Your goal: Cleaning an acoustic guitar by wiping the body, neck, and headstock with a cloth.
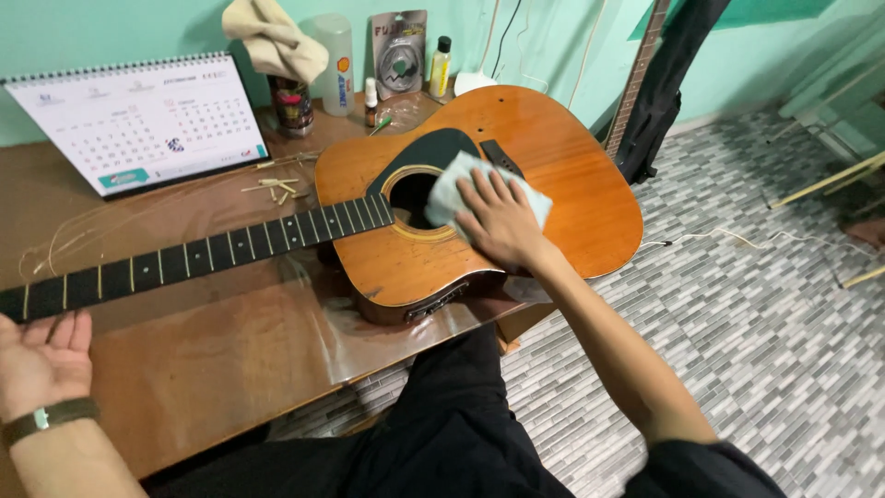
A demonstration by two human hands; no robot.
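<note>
Cloth (452, 189), pale, soft and light, is pressed flat on the guitar (562, 175) at frame centre by the right hand (502, 221), fingers spread. Left hand (41, 360) is held open under the neck, lower left.

1. Right hand (498, 221): palm down, fingers (479, 189) spread flat and pointing away, forearm stretched out bare behind them.
2. Left hand (41, 355): open, palm up, fingers loosely curled; a band sits on the wrist behind them.

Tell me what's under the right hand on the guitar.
A pale cloth lies under the right hand, spread on the guitar top beside the sound hole. The wood beneath the cloth is hidden.
</note>
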